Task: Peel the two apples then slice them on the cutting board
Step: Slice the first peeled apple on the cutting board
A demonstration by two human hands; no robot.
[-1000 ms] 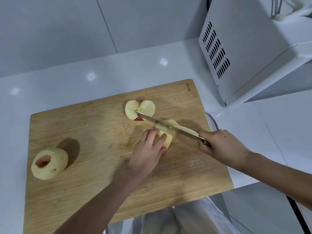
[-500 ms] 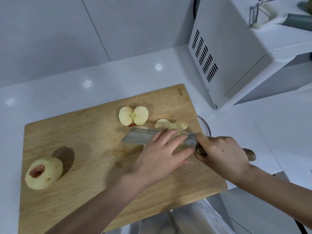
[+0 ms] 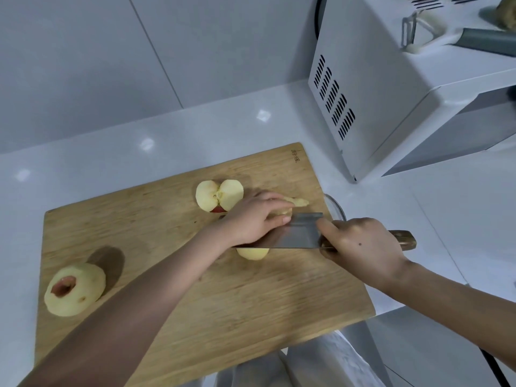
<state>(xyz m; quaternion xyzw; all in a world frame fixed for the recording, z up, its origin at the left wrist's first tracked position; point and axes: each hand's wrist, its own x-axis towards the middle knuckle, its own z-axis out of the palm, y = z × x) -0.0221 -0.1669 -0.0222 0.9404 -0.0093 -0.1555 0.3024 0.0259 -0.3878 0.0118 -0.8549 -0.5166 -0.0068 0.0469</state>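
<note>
On the wooden cutting board (image 3: 195, 317) a peeled whole apple (image 3: 75, 289) lies at the left edge. An apple half (image 3: 219, 195) lies cut face up at the back. My right hand (image 3: 360, 244) grips the handle of a cleaver (image 3: 298, 233), whose broad blade is tilted over a peeled apple piece (image 3: 252, 252). My left hand (image 3: 254, 216) reaches across the blade, fingers nearly straight, and touches the cut slices (image 3: 298, 202) behind it. The hand hides most of those slices.
A white microwave (image 3: 391, 93) stands at the back right, with a peeler (image 3: 418, 32) lying on top. A glass bowl rim (image 3: 336, 209) shows at the board's right edge. White counter surrounds the board; a tiled wall is behind.
The cleaver went from cutting upright to lying tilted over the apple piece. My left hand left that piece, crossed the blade and reached the slices behind it.
</note>
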